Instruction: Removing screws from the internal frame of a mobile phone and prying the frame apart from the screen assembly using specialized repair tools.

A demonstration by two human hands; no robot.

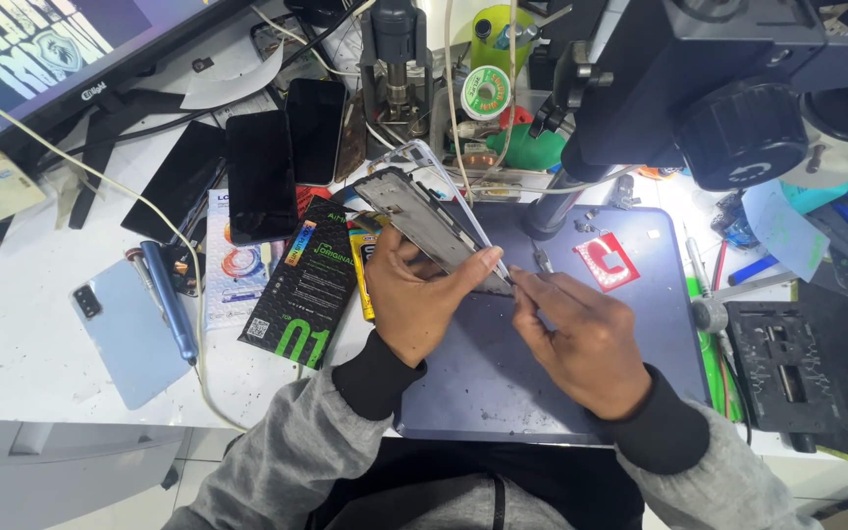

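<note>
Left hand (414, 294) clasps a thin phone frame (429, 221) by its edges, tilted above the blue work mat (503, 373), while right hand (576, 334) pinches tweezers (542, 260) at its lower end; the frame looks light, stiff and easily bent

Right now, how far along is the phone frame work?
Done: the phone frame is stripped, and a light blue back cover lies apart on the white bench. In hand: left hand holds the frame tilted over the grey mat; right hand works tweezers at its lower edge. Left: frame still open, nothing refitted.
</note>
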